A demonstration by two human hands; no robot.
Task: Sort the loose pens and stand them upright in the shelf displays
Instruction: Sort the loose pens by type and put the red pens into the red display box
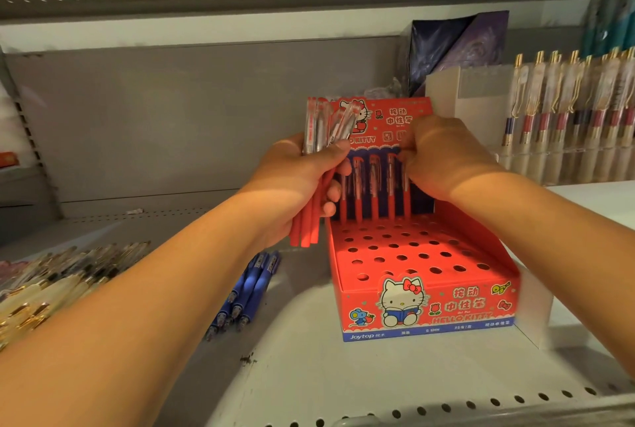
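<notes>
We see the left hand [302, 182] clenched round a bundle of red plastic pens with clear upper barrels [321, 128], held upright just left of the back panel of a red cardboard cartoon-cat display box [426, 303]. The bundle's red lower ends stick out below the fist.

The box stands on the white metal shelf [309, 375], and its red insert is punched with round holes. A short row of matching red pens [374, 193] stands upright in the rearmost holes; the holes in front are open.

The right hand [446, 158] is at the right end of that row, fingers curled against the top of the last pen. We cannot tell whether they pinch it, since the back of the hand hides them.

A few blue pens [247, 292] lie loose on the shelf left of the box. Further left lies a heap of cream-and-gold pens [51, 279]. More cream-and-gold pens stand in a clear display [567, 110] on the right.
</notes>
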